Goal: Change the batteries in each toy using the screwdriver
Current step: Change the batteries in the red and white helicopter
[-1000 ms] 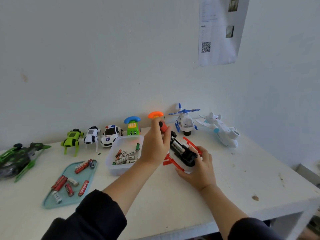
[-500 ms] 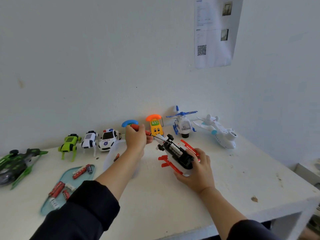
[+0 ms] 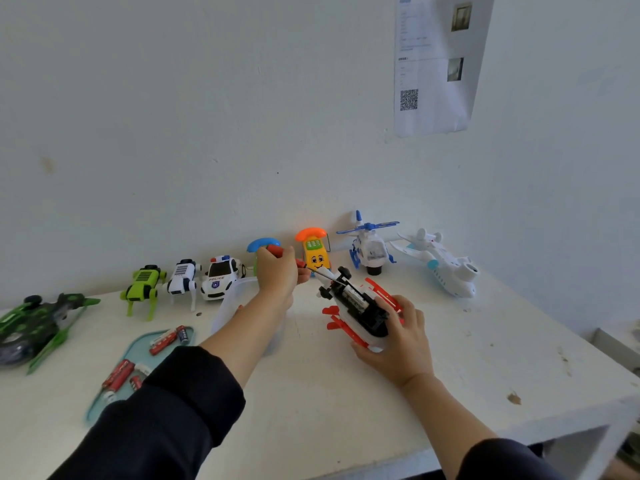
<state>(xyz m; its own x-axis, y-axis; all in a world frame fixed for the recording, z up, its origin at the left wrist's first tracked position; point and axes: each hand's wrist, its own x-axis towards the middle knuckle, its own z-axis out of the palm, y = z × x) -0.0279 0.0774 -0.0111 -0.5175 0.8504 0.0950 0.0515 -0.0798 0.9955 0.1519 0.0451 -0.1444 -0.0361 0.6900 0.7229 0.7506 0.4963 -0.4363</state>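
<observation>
Toys line the back of my white table [image 3: 346, 393], and I go along it from the left. Farthest left lies a green and black aircraft toy [image 3: 31, 323], then a green robot dog [image 3: 142, 285], a white robot dog [image 3: 181, 277] and a police car [image 3: 221, 277], all near the wall. In front of them sits a teal tray [image 3: 136, 344] with red batteries [image 3: 162, 341] lying in it, partly hidden by my dark sleeve [image 3: 166, 417].

My left hand [image 3: 277, 275] is raised over a clear plastic box [image 3: 235, 299], fingers curled round the red handle of the screwdriver [image 3: 301, 264]. Its thin shaft slants down to the right and ends at the open battery compartment of the red and white toy helicopter [image 3: 356, 306], which lies upside down in the middle of the table with batteries showing in its black underside. Whether the tip touches anything there I cannot tell. Behind my left hand a blue-handset toy phone [image 3: 263, 242] is mostly hidden; just right of it stands an orange toy phone [image 3: 313, 251].

My right hand [image 3: 398, 337] grips the near end of the upturned helicopter, fingers wrapped over its side and red skid. Farther right, by the wall, stand a blue and white helicopter [image 3: 369, 245] and a white toy airplane [image 3: 443, 265]. A paper sheet [image 3: 436, 64] with a QR code hangs above.
</observation>
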